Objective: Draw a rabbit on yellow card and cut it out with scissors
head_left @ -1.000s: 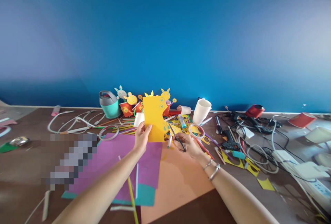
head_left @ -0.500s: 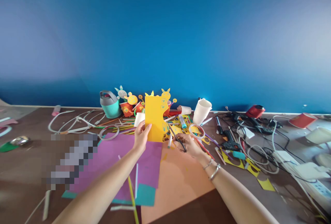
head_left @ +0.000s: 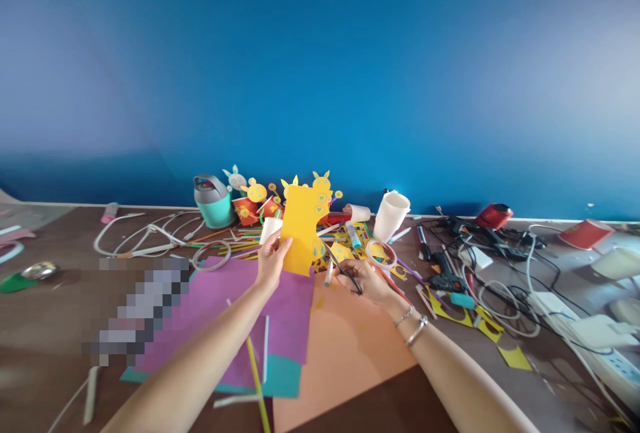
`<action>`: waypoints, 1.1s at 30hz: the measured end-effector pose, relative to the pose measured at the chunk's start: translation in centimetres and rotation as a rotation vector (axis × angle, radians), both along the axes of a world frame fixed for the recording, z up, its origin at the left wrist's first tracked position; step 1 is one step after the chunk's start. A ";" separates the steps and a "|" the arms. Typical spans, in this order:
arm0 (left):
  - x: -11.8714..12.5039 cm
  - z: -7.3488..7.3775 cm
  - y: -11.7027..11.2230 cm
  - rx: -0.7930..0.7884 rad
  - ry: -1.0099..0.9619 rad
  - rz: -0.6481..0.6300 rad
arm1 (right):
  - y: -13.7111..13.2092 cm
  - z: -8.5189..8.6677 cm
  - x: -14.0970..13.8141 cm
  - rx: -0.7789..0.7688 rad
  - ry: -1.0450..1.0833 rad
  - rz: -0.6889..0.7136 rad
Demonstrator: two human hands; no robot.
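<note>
My left hand [head_left: 271, 261] pinches the lower left edge of a yellow sheet of paper [head_left: 300, 226], held up above the table. Small drawn circles with hearts and a leaf-like shape run along its right side, where a curved piece is cut away. Scissors [head_left: 345, 267] are in my right hand [head_left: 364, 281], fingers closed around the handles. Their blades point up and left, close to the sheet's lower right edge; I cannot tell whether they touch it. Behind the sheet stand red paper cups [head_left: 246, 211] with yellow animal faces [head_left: 257, 191], partly hidden.
Purple paper [head_left: 215, 326] and orange paper [head_left: 350, 346] lie below my hands. A teal container [head_left: 215, 206] and a white cup [head_left: 391, 216] stand near the blue wall. Glue guns [head_left: 443, 274], cables and a power strip [head_left: 590, 339] crowd the right. Yellow scraps [head_left: 515, 357] lie scattered.
The yellow sheet has tilted clockwise, its top leaning further right. My left hand has shifted slightly with it. The right hand and scissors have hardly moved.
</note>
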State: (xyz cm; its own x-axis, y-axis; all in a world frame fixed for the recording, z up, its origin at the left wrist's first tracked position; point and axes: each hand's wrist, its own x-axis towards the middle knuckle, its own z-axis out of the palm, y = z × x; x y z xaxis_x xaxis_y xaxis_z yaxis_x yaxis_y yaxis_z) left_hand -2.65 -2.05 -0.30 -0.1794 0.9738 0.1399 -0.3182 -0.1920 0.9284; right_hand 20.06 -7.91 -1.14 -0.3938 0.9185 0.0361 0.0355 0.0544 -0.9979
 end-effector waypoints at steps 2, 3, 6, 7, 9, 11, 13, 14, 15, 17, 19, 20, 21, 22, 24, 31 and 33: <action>-0.1 0.0 0.1 -0.002 0.009 0.001 | 0.0 0.0 0.0 0.012 -0.008 0.014; -0.1 -0.1 0.2 0.000 0.016 0.000 | 0.0 0.0 0.1 0.014 -0.013 0.019; -0.4 -0.4 0.5 0.026 0.034 -0.019 | 0.1 -0.1 0.2 0.015 -0.022 0.030; -0.5 -0.5 0.6 0.035 0.039 -0.032 | 0.1 -0.2 0.2 0.013 -0.025 0.033; -0.7 -0.7 0.8 0.045 0.049 -0.060 | 0.2 -0.3 0.2 0.002 -0.026 0.033; -0.9 -0.8 0.9 0.048 0.059 -0.076 | 0.2 -0.4 0.2 -0.024 -0.021 0.027; -0.9 -0.8 0.9 0.048 0.056 -0.081 | 0.2 -0.4 0.2 -0.043 -0.012 0.018; -0.9 -0.7 0.9 0.045 0.049 -0.083 | 0.2 -0.4 0.2 -0.047 -0.010 0.011; -0.9 -0.6 0.9 0.038 0.040 -0.085 | 0.2 -0.3 0.1 -0.051 -0.014 0.003; -0.9 -0.5 0.9 0.023 0.028 -0.084 | 0.1 0.0 0.1 -0.050 -0.047 -0.011; -1.0 -0.4 1.0 0.014 0.026 -0.079 | 0.0 0.4 0.1 -0.045 -0.086 -0.015; -1.0 -0.4 1.0 0.012 0.029 -0.076 | -0.1 0.5 0.1 -0.042 -0.102 -0.012; -1.1 -0.4 1.0 0.012 0.032 -0.073 | -0.1 0.6 0.2 -0.038 -0.113 -0.009; -1.1 -0.4 1.1 0.012 0.035 -0.071 | -0.2 0.6 0.3 -0.038 -0.121 -0.007; -1.2 -0.5 1.1 0.010 0.042 -0.071 | -0.2 0.6 0.4 -0.038 -0.138 0.000; -1.2 -0.3 1.0 0.005 0.060 -0.094 | -0.1 0.4 0.9 0.035 -0.217 0.024; -1.2 -0.2 0.9 0.005 0.062 -0.093 | -0.2 0.5 0.9 0.041 -0.248 0.017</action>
State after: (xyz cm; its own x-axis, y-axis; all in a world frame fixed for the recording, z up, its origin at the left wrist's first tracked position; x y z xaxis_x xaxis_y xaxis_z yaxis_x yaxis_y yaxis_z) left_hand -3.86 -1.14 -0.51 -0.0788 0.9851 0.1531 -0.2765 -0.1692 0.9460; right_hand 20.99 -8.09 -0.68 -0.4109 0.9113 -0.0268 0.2773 0.0970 -0.9559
